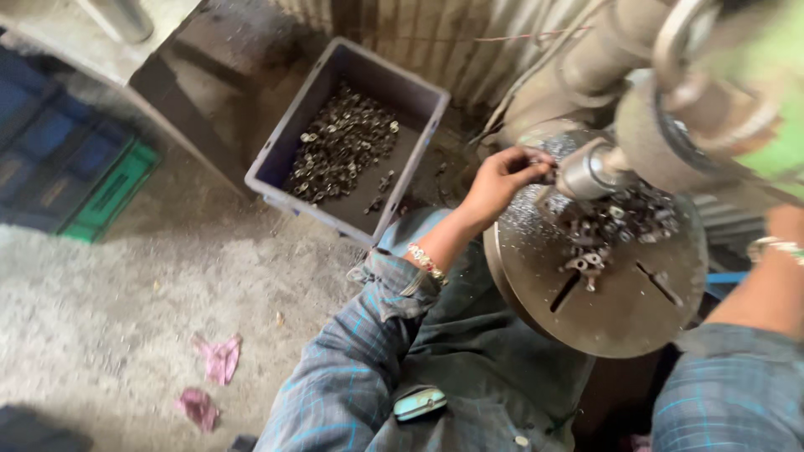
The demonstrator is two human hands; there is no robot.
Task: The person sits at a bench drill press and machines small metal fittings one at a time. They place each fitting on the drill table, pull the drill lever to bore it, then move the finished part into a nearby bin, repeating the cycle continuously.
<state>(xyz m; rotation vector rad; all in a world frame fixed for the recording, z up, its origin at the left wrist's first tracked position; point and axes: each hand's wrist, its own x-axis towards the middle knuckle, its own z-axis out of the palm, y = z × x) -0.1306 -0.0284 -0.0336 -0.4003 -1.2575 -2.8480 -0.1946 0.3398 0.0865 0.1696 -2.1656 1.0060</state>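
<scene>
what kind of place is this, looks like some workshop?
Most likely a small metalworking shop. The left hand reaches in at the spindle of a drill press over a round slotted machine table strewn with shavings, and a grey plastic crate of small metal parts sits on the dusty floor.

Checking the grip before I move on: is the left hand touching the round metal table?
Cannot tell. In the head view the left hand sits at the round metal table's edge, contact blurred.

A metal workshop — a drill press table (620, 310) strewn with swarf, a crate (289, 125) of small parts.
</scene>
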